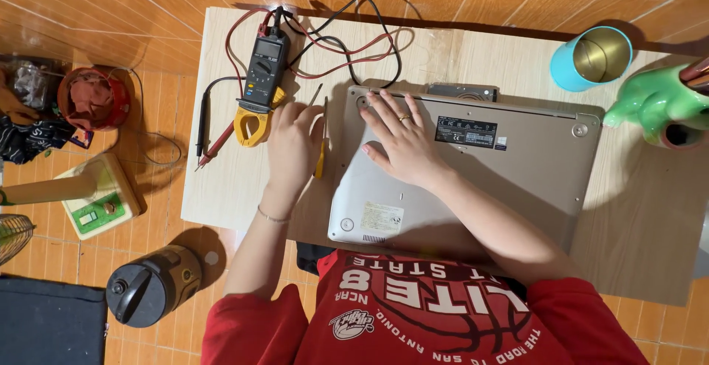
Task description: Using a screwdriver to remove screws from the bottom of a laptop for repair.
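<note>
**Hands on an upturned laptop, screwdriver at its left edge**

From the head camera I see a laptop [473, 180] lying bottom-up on a small pale wooden table [650, 217], directly in front of the person in the red shirt. My right hand [399, 140] lies flat on the laptop's underside near its far left corner, fingers spread and pressing on the metal; a ring shows on one finger. My left hand [294, 147] rests on the table just beside the laptop's left edge, fingers loosely curled over a yellow-handled screwdriver [322, 143]. The shaft sticks out past the fingertips, but I cannot tell for sure whether the hand actually grips the handle or only covers it.

Just left of that hand lies a clamp meter [260, 84] with a yellow jaw, its red and black leads [347, 47] looping across the far side of the table. A turquoise cup [591, 58] stands at the far right corner, next to a green ceramic holder [657, 103]. On the tiled floor to the left sits a dark jug [151, 284].
</note>
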